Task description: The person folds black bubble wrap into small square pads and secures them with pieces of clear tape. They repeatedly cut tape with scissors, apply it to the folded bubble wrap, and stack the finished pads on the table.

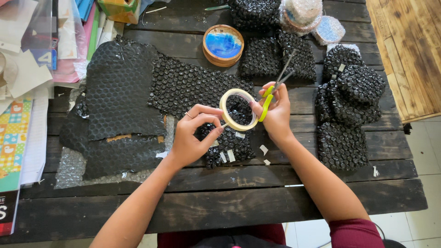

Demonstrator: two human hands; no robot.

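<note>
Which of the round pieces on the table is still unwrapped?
The wooden disc with the blue centre, at the top middle of the table. The others there are covered in black or clear bubble wrap; this one is bare.

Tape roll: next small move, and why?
Probably snip. The left hand pinches the tape end pulled off the tape roll, and the right hand holds both roll and scissors. Cut strips already lie on the wrapped bundle below.
</note>
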